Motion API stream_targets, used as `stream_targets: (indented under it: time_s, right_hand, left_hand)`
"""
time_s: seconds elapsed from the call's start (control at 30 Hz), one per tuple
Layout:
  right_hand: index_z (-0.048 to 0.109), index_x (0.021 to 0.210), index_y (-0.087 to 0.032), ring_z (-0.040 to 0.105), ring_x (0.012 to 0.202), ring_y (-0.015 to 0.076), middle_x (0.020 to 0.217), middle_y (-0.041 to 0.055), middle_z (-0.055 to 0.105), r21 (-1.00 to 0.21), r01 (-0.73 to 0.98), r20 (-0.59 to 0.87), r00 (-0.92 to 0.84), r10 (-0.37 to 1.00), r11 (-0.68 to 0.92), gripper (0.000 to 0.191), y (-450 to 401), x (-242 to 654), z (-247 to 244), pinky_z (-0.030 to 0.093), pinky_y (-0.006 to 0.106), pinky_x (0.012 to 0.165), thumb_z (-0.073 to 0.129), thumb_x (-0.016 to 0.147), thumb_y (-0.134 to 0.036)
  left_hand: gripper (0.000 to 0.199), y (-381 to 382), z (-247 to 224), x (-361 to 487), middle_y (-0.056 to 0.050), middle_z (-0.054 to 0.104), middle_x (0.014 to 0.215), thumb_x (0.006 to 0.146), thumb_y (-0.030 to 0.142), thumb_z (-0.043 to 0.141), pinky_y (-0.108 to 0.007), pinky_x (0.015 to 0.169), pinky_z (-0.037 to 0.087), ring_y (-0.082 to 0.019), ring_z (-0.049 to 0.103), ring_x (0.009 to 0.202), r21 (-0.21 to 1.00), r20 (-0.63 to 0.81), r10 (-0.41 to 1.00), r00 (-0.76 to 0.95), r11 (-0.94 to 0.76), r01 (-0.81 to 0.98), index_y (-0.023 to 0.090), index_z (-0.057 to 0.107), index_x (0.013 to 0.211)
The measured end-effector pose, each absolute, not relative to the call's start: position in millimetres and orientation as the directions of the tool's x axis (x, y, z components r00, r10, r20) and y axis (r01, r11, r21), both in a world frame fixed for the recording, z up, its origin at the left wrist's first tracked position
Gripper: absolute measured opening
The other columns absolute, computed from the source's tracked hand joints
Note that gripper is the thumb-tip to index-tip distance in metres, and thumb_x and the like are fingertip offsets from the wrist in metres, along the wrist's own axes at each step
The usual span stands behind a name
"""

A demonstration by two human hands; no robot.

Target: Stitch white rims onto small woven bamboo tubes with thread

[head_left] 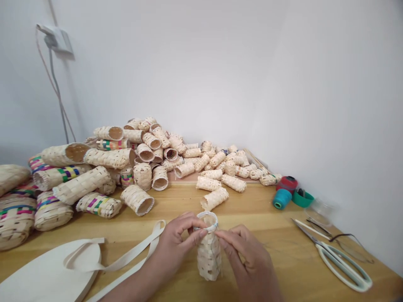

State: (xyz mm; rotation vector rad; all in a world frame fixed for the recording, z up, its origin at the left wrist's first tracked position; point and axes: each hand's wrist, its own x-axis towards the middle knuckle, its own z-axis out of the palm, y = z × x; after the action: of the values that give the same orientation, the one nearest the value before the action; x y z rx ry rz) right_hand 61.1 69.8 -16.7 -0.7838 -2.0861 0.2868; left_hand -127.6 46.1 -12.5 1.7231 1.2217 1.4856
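Note:
A small woven basket [209, 256], tube-shaped with a pale bound rim, stands upright on the wooden table in front of me. My left hand [181, 237] grips its rim from the left, thumb outside and fingertips reaching in at the mouth. At the right side of the rim, my right hand [242, 253] is closed in a pinch, its fingertips right against the basket. What lies between those fingertips is too small to make out. A thin dark thread [214, 248] runs down the basket's side near them.
Many woven baskets [97, 184] lie heaped along the wall, some with coloured bands. A white band [135, 252] curls over an oval white board [47, 277] at left. Right are scissors [343, 266], glasses [349, 243], a blue thread spool [282, 199], a red spool [287, 183] and a green bowl [303, 198].

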Motion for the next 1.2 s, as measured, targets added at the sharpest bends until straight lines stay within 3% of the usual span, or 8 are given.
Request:
stream_targets:
  time_s: [0.33,0.87,1.0,1.2]
  right_hand:
    - [0.069,0.105,-0.026,0.061,0.066,0.0136,0.075,0.0001,0.059,-0.534,0.377,0.658,-0.377,0.652,0.757,0.023,69.1,62.1,-22.2,0.049,0.021,0.059,0.049,0.095,-0.023]
    - [0.071,0.105,-0.024,0.059,0.058,0.0128,0.067,-0.0005,0.055,-0.419,0.433,0.683,-0.429,0.591,0.798,0.025,68.7,65.2,-15.7,0.049,0.020,0.052,0.050,0.093,-0.019]
    - [0.072,0.103,-0.023,0.058,0.056,0.0136,0.065,-0.0003,0.054,-0.424,0.456,0.682,-0.407,0.607,0.783,0.024,65.2,64.9,-19.7,0.049,0.021,0.052,0.050,0.091,-0.020]
    - [0.073,0.095,-0.021,0.057,0.053,0.0128,0.061,-0.0003,0.055,-0.497,0.406,0.688,-0.355,0.634,0.767,0.018,61.4,59.6,-29.5,0.048,0.019,0.050,0.055,0.090,-0.023]
  left_hand:
    - [0.018,45.2,-10.1,-126.0,-0.003,0.062,0.069,0.085,0.029,0.061,-0.028,0.069,0.043,-0.018,0.056,0.073,0.838,0.467,0.884,-0.025,-0.434,0.330,0.018,0.074,0.078]
    - [0.020,47.5,-16.7,-126.7,-0.004,0.066,0.072,0.088,0.033,0.059,-0.028,0.068,0.044,-0.018,0.057,0.073,0.776,0.549,0.836,-0.003,-0.508,0.374,0.020,0.073,0.084]
    - [0.013,41.6,-10.0,-126.0,-0.003,0.068,0.076,0.089,0.021,0.058,-0.029,0.069,0.041,-0.017,0.057,0.073,0.640,0.659,0.748,0.079,-0.612,0.464,0.020,0.070,0.084]
    - [0.012,35.8,-8.9,-120.7,-0.003,0.067,0.074,0.085,0.006,0.057,-0.028,0.064,0.037,-0.015,0.052,0.064,0.303,0.824,0.544,0.159,-0.660,0.688,0.017,0.063,0.083]
